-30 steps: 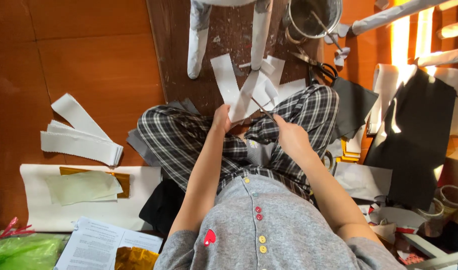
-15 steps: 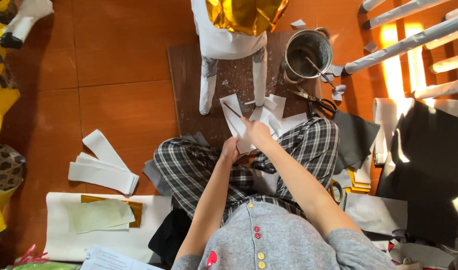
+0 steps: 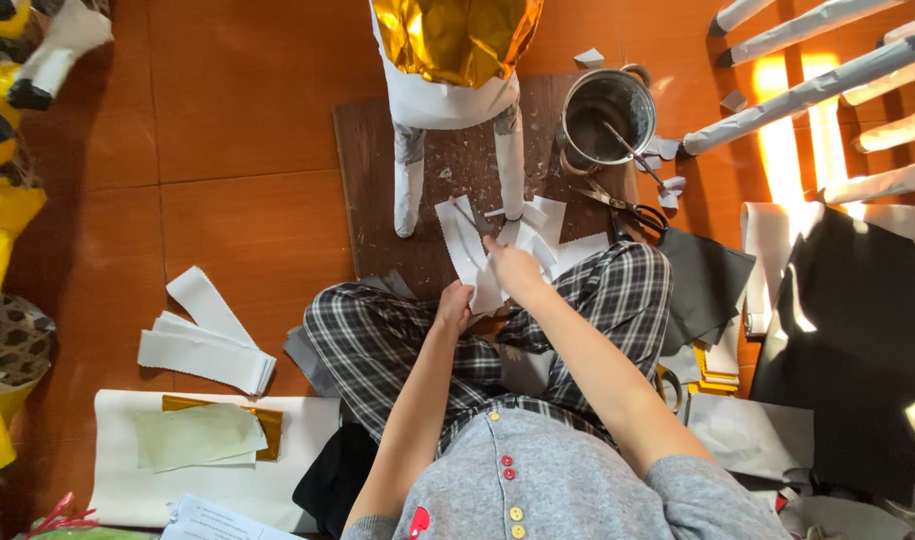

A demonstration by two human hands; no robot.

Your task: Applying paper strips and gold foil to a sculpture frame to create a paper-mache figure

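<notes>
Head view: since earlier frame my head tipped forward, gold-wrapped figure (image 3: 456,40) now fills top centre; hands barely moved. Left hand (image 3: 454,306) at frame centre, fingers closed, pinching lower end of white paper strips (image 3: 475,250). Right hand (image 3: 511,264) just beside, fingers curled on same strips; grip detail hidden. Strips likely light, floppy, tear-prone; best held near ends. Board (image 3: 373,160) edge left, pot (image 3: 605,117) and scissors (image 3: 628,208) crowd right; open floor left.

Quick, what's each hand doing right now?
Left hand: closed on the lower end of a white paper strip.
Right hand: closed on the same strip, higher up.
</notes>
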